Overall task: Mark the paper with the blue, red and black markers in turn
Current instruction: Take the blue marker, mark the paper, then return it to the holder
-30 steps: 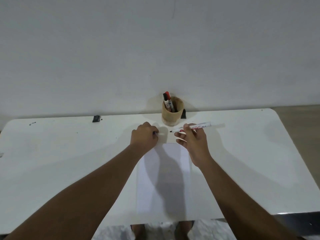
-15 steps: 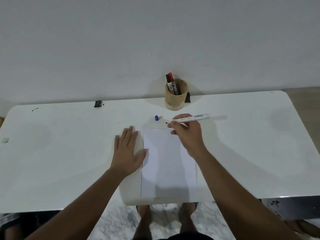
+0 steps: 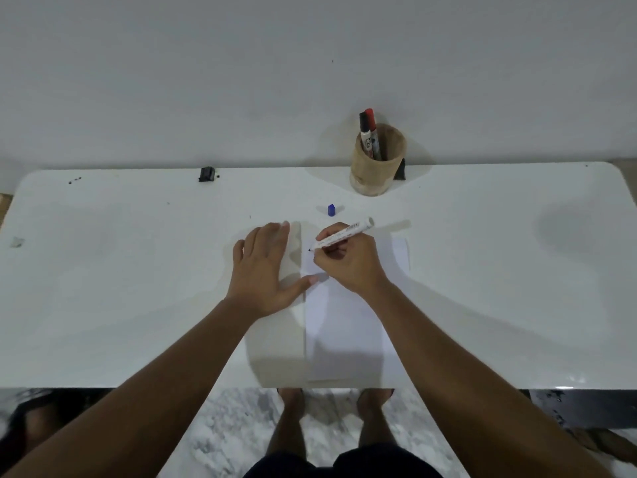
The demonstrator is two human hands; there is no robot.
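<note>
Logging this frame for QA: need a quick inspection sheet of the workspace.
Surface: white table, a few dark specks.
Job's things: paper at near edge; uncapped marker, tip at paper; blue cap loose; red marker and black marker in wooden cup.
Clutter: small black object; pale scrap.
Grippers: left hand flat, thumb on paper; right hand grips marker.
Cables: nothing seen.
Surroundings: plain wall, marbled floor.

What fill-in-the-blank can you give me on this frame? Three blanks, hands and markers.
1. The uncapped marker is held in the ____ hand, tip at the paper.
2. The blue cap lies on the ____, apart from the paper.
3. The wooden cup holds ____ markers.
4. The left hand lies ____ beside the paper.

Missing: right; table; two; flat
</note>
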